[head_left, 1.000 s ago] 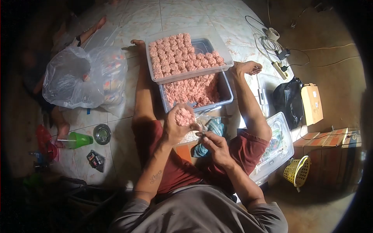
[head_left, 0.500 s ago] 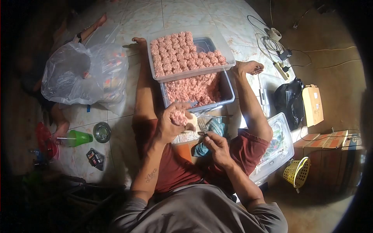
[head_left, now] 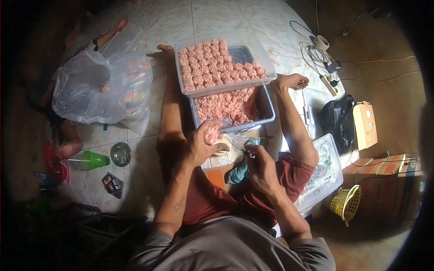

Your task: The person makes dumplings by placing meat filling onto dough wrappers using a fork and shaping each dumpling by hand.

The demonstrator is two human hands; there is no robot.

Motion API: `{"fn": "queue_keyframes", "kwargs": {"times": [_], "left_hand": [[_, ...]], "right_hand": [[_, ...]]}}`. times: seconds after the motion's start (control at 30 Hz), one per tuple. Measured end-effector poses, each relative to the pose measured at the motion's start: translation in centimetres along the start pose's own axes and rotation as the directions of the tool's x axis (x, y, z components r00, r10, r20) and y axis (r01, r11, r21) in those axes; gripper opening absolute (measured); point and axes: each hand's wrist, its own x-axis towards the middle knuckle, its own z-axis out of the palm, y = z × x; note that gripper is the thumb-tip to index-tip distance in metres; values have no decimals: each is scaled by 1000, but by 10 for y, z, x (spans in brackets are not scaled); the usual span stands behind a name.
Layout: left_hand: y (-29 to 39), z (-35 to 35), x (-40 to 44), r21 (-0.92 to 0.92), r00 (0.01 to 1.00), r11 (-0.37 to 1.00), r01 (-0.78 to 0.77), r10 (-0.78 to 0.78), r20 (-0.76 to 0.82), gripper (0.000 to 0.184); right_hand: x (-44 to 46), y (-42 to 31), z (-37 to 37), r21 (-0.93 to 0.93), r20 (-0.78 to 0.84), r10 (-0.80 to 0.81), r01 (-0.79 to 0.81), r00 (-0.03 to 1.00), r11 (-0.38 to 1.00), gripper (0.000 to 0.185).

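My left hand is closed round a lump of pink minced meat, just below the tubs. My right hand is closed too, pinching a small dark thing whose kind I cannot make out. A clear plastic tray holds rows of pink meat balls. It rests over the back of a blue-grey tub filled with loose minced meat. Between my hands stands a pale round container, partly hidden by my left thumb. A teal cloth lies beneath my right hand.
On the left are a clear plastic bag, a green cup, a glass ashtray and another person's foot. To the right lie a clear lidded box, a black bag, a yellow basket and cables.
My right hand has turned and drawn slightly towards me and to the right. My left hand still holds the meat lump, its thumb stretched further out. The whole view has shifted slightly.
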Motion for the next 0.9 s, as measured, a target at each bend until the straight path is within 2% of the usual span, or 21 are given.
{"fn": "queue_keyframes", "kwargs": {"times": [0.03, 0.07, 0.1, 0.13, 0.17, 0.3, 0.37, 0.5, 0.57, 0.6, 0.63, 0.67, 0.7, 0.73, 0.8, 0.83, 0.87, 0.9], "left_hand": [[0, -7, 0, 80, 991, 990, 116, -121, 57, 72], [2, -5, 0, 75, 990, 989, 126, -131, 58, 72], [4, -1, 3, 172, 997, 983, -70, 67, 23, 70], [5, 0, 7, 274, 963, 925, -262, 270, 10, 68], [-3, 3, 8, 248, 953, 922, -297, 304, 11, 46], [-5, 10, 6, 323, 976, 923, -211, 217, 18, 36], [-8, 15, 5, 454, 989, 881, -134, 147, 6, 33], [-9, 12, 4, 480, 995, 873, -84, 51, 81, 34], [-3, 12, 4, 525, 966, 811, -258, 220, 135, 35], [-7, 12, 3, 522, 965, 812, -262, 222, 138, 35], [-14, 10, 0, 325, 983, 931, -169, 134, 125, 36], [-20, 7, -7, 109, 990, 993, -53, 38, 136, 38], [-16, 3, -12, 27, 983, 998, 54, -58, 173, 39], [-20, 4, -15, -236, 983, 960, 149, -119, 139, 39], [-6, 4, -11, -95, 998, 994, -58, 57, -10, 38], [-4, 2, -8, -39, 991, 991, -126, 123, -56, 37], [-15, -5, -7, 41, 991, 990, -134, 134, 9, 35], [-22, -8, -14, 121, 990, 984, -130, 121, 78, 33]], "right_hand": [[1, -8, -10, -52, 6, -75, 75, 997, 996, 26], [1, -13, -18, -103, 21, -144, 146, 989, 984, 25], [0, -17, -22, -159, 54, -136, 143, 989, 977, 25], [1, -21, -22, -161, 53, -136, 143, 989, 976, 25], [1, -24, -20, -173, 53, -133, 140, 990, 975, 24], [3, -24, -8, -181, 45, -142, 148, 989, 972, 22], [5, -21, -1, -179, 28, -143, 146, 989, 973, 23], [10, -18, 4, -116, 28, -214, 216, 976, 970, 22], [10, -7, 5, 207, -24, -53, 57, 998, 977, 19], [18, 1, 6, 165, -69, -58, 69, 996, 984, 16], [27, 9, 6, 350, -61, 64, -39, 996, 936, 17], [34, 18, 7, 522, -32, 187, -144, 982, 841, 18], [43, 30, 10, 543, -10, 202, -165, 979, 823, 16], [45, 67, 16, 680, 119, 309, -305, 943, 667, 15], [23, 122, 25, 736, 224, 501, -482, 836, 476, 16], [13, 106, 20, 677, 214, 575, -545, 789, 495, 16], [3, 79, 11, 608, 206, 649, -615, 733, 502, 16], [-6, 68, 7, 633, 206, 623, -589, 754, 503, 13]]}}
